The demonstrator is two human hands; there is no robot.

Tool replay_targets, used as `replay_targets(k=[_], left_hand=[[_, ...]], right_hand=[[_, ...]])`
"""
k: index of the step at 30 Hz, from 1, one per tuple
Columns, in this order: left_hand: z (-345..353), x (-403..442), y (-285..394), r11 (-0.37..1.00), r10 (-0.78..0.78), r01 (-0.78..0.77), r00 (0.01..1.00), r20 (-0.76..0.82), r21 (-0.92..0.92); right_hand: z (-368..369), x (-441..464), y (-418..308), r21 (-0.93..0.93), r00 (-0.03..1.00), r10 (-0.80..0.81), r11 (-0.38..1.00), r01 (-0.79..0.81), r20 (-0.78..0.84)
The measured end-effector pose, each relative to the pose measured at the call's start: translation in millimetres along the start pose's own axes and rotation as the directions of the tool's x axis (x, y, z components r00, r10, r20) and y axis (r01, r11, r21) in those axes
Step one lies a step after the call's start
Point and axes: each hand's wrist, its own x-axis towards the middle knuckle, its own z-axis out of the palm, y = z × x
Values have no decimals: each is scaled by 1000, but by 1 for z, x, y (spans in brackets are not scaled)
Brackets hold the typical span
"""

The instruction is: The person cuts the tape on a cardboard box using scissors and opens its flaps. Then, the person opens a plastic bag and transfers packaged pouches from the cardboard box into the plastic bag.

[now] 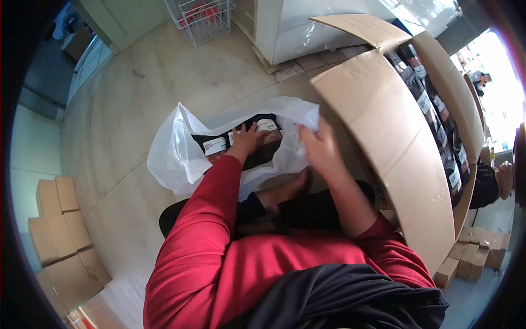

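A white translucent plastic bag (175, 156) lies open on the floor in front of my crossed legs. Inside it are several dark packets with white labels (215, 146). My left hand (249, 140) reaches into the bag, its fingers spread flat on the packets. At the bag's right edge, my right hand (318, 143) pinches the plastic rim between thumb and fingers. Just right of my right arm stands a large open cardboard box (389, 131), which holds rows of similar dark packets (424, 104) with white labels.
Small cardboard boxes (57, 236) are stacked at the left wall, and more (471, 252) stand at the lower right. A white wire rack (205, 22) and a white cabinet (312, 33) are at the top. Part of another person (504, 178) shows at the right edge.
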Motion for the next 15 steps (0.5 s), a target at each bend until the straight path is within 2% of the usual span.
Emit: replay_targets(k=[1,2,3,4,5,6,7,8,9,10,11,12,13,14,15], left_hand=[[1,0,-3,1000,17,-17,1000,-7,-1],[2,0,-7,999,-14,15,1000,16,-48],[1,0,-7,995,-42,45,998,39,-92],[2,-2,-3,995,-84,82,996,-23,-49],[1,-4,-2,980,-114,92,986,-119,-178],[-1,-2,-1,950,-136,67,968,-213,-303],[-11,-13,1,984,6,-81,908,-420,-159],[-25,-23,-1,978,80,-147,918,-387,-147],[-25,-34,-13,957,102,-199,913,-396,-212],[-25,-44,-32,918,49,-203,910,-411,-340],[-28,-52,-60,863,-37,-187,903,-428,-469],[-32,-52,-91,780,-140,-175,887,-440,-601],[-40,-48,-125,686,-241,-181,858,-454,-705],[-53,-41,-152,597,-322,-211,821,-472,-774],[-96,-46,-145,565,-365,-258,774,-517,-784]], right_hand=[[0,-3,1,-95,999,-26,995,30,44],[-4,-6,-4,-317,993,-108,941,119,52],[-9,-11,-5,-330,993,-116,936,120,33],[-16,-18,-4,-378,997,-67,923,77,38],[-22,-29,-2,-424,999,-15,905,27,31],[-27,-44,3,-402,998,-36,914,55,54],[-32,-65,2,-420,997,-6,907,38,78],[-38,-84,-6,-577,989,62,816,26,134],[-43,-107,-2,-548,978,-86,818,177,188],[-52,-126,-7,-623,953,-71,742,248,295],[-59,-141,-24,-617,920,51,756,218,388],[-73,-149,-37,-495,868,154,861,116,472],[-91,-154,-44,-435,795,149,887,156,588],[-109,-153,-79,-262,594,417,906,-334,688],[-127,-155,-102,-95,560,243,955,-279,792]])
